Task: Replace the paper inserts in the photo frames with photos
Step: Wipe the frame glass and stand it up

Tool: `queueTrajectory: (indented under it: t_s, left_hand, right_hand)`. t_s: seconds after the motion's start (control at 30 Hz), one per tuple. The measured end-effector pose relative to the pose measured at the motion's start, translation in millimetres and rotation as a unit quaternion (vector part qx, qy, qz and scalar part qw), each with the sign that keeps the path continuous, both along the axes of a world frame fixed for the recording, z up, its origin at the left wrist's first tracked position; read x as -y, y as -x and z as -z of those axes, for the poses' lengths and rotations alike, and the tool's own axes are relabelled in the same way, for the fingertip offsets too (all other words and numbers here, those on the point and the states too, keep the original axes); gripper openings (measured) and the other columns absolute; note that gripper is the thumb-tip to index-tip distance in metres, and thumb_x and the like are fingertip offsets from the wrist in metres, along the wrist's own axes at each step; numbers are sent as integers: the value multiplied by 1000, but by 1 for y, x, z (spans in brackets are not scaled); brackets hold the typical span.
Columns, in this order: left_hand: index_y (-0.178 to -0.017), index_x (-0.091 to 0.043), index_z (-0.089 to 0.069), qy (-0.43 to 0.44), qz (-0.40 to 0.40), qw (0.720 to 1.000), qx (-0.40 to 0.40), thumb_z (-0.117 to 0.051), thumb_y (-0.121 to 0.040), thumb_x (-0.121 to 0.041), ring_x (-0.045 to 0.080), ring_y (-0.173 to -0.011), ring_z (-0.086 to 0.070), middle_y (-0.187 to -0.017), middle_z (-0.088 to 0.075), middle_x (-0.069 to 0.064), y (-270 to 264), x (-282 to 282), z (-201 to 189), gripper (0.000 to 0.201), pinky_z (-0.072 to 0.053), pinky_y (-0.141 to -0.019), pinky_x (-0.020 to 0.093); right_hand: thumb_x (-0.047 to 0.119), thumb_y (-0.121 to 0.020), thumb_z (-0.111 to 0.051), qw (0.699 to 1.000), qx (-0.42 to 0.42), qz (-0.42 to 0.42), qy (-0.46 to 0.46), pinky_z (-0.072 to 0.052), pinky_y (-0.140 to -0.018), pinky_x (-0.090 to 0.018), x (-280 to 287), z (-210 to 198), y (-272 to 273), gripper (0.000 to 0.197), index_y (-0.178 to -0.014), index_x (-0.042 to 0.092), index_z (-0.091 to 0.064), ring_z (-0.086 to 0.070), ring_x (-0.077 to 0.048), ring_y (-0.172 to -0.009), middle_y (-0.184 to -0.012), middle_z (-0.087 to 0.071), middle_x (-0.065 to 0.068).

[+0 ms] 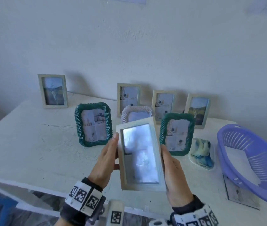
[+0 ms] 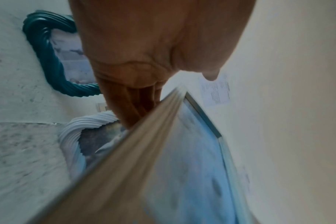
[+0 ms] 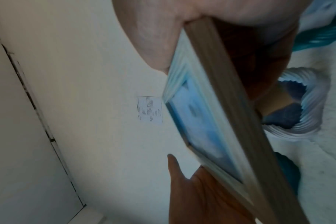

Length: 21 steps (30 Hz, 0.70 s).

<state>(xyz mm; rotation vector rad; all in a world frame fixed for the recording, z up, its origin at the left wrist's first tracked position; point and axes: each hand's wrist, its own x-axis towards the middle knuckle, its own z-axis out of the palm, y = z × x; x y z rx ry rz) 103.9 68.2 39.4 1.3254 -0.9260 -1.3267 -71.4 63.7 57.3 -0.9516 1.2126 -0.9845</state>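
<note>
Both hands, L (image 1: 104,162) & R (image 1: 175,175), hold pale frame (image 1: 140,154) above table (image 1: 31,144)

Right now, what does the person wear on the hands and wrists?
Both hands are bare: left hand, right hand. Each wrist carries a dark band with white blocks printed with black square codes. The right wrist has the same blocks. No sleeves show.

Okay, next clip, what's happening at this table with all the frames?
A person holds a pale wooden frame above the table, glass side up, left hand on one long edge and right hand on the other. Several more frames stand behind it, two of them with green twisted borders. A purple basket sits at the right.
</note>
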Motion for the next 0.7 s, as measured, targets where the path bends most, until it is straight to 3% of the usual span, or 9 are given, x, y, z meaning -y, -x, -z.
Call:
queueTrajectory:
  t_s: [0.1,0.17,0.23,0.33,0.37,0.43,0.53,0.6,0.7]
  left_hand:
    - [-114,-27,-70,-52,11,998,-44,-18,-81,-79,28,-92,-70,-100,-73,11,-32,12,-14,80,-56,-77,60]
    - [-113,-19,-67,-73,33,996,-47,-12,-83,-78,23,-80,-71,-88,-74,7,-55,23,-25,86,-58,-60,44]
    - [-95,-17,-68,-72,46,996,-31,-10,-86,-74,17,-64,-68,-69,-70,1,-80,37,-40,81,-52,-50,32]
    - [-60,-19,-72,-38,60,998,3,-15,-88,-70,24,-64,-63,-66,-67,4,-121,65,-70,81,-46,-47,27]
    - [-61,-19,-74,-28,59,998,17,-18,-87,-70,28,-67,-61,-72,-68,8,-136,75,-83,80,-46,-49,28]
    - [-84,-13,-76,-5,60,997,43,-21,-86,-71,35,-76,-62,-89,-69,18,-165,96,-108,80,-51,-58,36]
    - [-107,-13,-69,37,66,992,100,-12,-95,-65,31,-87,-70,-100,-73,17,-204,133,-141,78,-54,-66,43]
    - [-110,-17,-68,56,74,987,132,-10,-95,-64,29,-92,-70,-101,-73,14,-224,161,-158,76,-54,-71,45]
    - [-114,-18,-66,61,80,983,152,-11,-95,-65,30,-95,-70,-103,-73,12,-247,200,-163,75,-54,-76,48]
  right_hand:
    - [54,-83,-48,1000,10,-19,2,-41,-59,-25,13,-12,-15,47,-66,15,-68,-43,-18,-59,-57,-40,-3]
    - [55,-78,-43,997,-15,-62,51,-36,-54,-19,26,-18,-28,63,-85,-5,-61,-37,-21,-55,-57,-34,-8]
    - [62,-80,-42,989,-38,-103,95,-36,-56,-24,42,-24,-46,75,-98,-9,-55,-34,-33,-59,-64,-34,-19]
    - [72,-85,-43,973,-41,-151,170,-28,-52,-37,73,-37,-78,88,-91,-16,-48,-24,-32,-54,-58,-24,-9]
    - [66,-90,-43,969,-42,-154,189,-29,-52,-36,85,-44,-90,83,-91,-17,-48,-24,-32,-54,-58,-25,-8]
    - [46,-99,-43,958,-53,-152,236,-42,-54,-32,111,-61,-111,62,-87,-13,-55,-37,-30,-53,-58,-38,-9]
    - [17,-101,-47,920,-130,-125,347,-57,-64,-34,152,-97,-141,24,-105,3,-65,-64,-25,-71,-82,-67,-9]
    - [13,-99,-51,901,-174,-97,387,-58,-66,-30,181,-116,-159,18,-111,12,-64,-68,-15,-78,-92,-69,-3]
    - [16,-97,-54,897,-211,-83,378,-60,-71,-39,225,-131,-187,21,-115,10,-64,-70,-20,-81,-95,-70,-8]
